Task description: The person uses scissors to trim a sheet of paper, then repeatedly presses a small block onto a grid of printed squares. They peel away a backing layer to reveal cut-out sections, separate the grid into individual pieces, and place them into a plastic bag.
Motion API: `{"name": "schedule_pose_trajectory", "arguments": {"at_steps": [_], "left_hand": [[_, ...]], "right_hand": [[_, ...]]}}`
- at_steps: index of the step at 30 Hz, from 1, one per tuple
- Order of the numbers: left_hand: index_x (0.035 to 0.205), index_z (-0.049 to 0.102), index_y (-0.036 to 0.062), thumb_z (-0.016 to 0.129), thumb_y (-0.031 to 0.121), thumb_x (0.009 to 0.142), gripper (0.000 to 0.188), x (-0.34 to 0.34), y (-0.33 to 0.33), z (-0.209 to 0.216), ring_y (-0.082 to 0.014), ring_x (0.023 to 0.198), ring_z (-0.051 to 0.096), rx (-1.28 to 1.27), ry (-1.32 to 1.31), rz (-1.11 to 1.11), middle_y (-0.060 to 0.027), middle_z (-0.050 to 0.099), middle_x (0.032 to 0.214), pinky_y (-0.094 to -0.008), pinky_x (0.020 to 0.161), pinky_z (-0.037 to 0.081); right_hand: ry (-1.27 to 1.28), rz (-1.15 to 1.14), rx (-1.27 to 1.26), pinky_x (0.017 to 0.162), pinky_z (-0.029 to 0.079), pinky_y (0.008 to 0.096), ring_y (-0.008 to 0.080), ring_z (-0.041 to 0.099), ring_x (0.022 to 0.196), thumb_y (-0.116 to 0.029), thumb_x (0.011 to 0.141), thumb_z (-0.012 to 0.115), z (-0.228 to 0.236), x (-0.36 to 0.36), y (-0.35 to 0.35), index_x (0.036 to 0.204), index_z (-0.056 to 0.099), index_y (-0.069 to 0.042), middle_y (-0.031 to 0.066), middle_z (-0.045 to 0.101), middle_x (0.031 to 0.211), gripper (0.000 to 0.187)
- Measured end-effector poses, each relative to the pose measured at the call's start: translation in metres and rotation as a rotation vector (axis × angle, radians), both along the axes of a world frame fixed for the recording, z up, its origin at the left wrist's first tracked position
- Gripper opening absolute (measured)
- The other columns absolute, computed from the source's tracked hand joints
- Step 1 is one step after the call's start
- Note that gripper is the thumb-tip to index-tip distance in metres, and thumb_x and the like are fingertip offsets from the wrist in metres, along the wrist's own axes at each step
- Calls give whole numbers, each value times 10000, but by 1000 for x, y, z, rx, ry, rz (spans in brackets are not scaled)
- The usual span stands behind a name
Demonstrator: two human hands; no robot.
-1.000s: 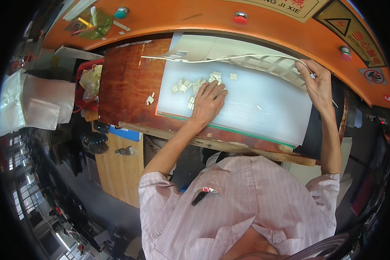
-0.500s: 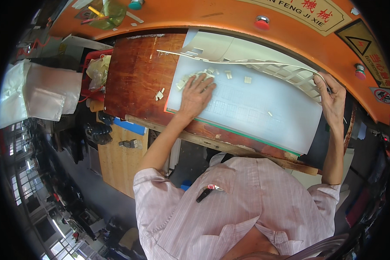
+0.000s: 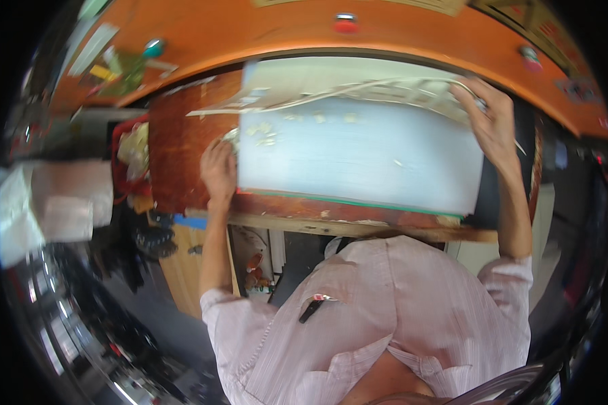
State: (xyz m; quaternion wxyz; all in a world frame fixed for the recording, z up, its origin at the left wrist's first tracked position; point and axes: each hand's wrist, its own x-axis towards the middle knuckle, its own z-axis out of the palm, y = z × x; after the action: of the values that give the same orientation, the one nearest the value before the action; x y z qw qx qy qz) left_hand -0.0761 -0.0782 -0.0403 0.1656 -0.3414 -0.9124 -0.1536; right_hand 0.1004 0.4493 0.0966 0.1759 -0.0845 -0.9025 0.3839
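Note:
My right hand (image 3: pixel 490 118) grips the right end of a thin, bendy cream sheet (image 3: pixel 385 91) with cut-out openings, its front edge raised in a wavy strip. Under it lies a smooth whitish sheet (image 3: pixel 358 162) on the brown wooden table. Off the white sheet's left edge, my left hand (image 3: pixel 219 167) is blurred, with curled fingers close together. Small pale pieces (image 3: pixel 232 136) show at its fingertips; what lies inside the fingers is hidden. More small cream pieces (image 3: pixel 265 133) are scattered on the white sheet's left part, with several along the cream sheet's edge.
An orange machine front (image 3: pixel 263 34) with a red button (image 3: pixel 345 23) runs behind the table (image 3: pixel 175 142). At the left are a red crate (image 3: pixel 120 162) holding a bag and clear plastic sheets (image 3: pixel 61 202). A wooden board (image 3: pixel 188 270) sits lower left.
My left hand has moved left off the white sheet, its spread fingers now curled. The right hand keeps hold of the cream sheet. The whole view has shifted, and much of it is blurred.

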Motion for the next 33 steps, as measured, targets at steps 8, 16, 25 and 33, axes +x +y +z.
{"name": "schedule_pose_trajectory", "arguments": {"at_steps": [8, 16, 25, 33], "left_hand": [[1128, 718, -13, 675, 24, 910, 225, 114, 193, -8, -371, 1174, 681, 249, -276, -729, -193, 724, 1206, -473, 1031, 543], [1221, 713, -16, 641, 46, 925, 311, 110, 242, -13, -314, 1338, 613, 34, -283, -907, -142, 688, 1364, -435, 1149, 487], [1179, 735, 8, 737, 82, 902, 287, 63, 211, 0, -300, 1288, 645, 38, -134, -710, -136, 708, 1311, -465, 1112, 504], [1169, 729, 13, 706, 50, 921, 253, 44, 221, -16, -342, 1256, 637, 79, -145, -430, -164, 691, 1319, -469, 1078, 504]], "right_hand": [[9, -4, -34, 741, 506, 308, 153, 644, 814, -150, 1002, 727, -9, 1, -4, 1077, 764, 45, 107, 743, 895, 212], [15, -19, -21, 722, 521, 310, 164, 669, 807, -172, 999, 735, -8, 8, -2, 1086, 773, 36, 121, 758, 914, 228], [31, -17, -33, 718, 533, 309, 181, 683, 813, -171, 994, 733, -13, 6, -2, 1099, 778, 30, 113, 770, 950, 231], [64, -20, -1, 750, 553, 310, 191, 713, 817, -173, 985, 734, -1, 0, -4, 1099, 770, 43, 145, 786, 956, 247]]}}
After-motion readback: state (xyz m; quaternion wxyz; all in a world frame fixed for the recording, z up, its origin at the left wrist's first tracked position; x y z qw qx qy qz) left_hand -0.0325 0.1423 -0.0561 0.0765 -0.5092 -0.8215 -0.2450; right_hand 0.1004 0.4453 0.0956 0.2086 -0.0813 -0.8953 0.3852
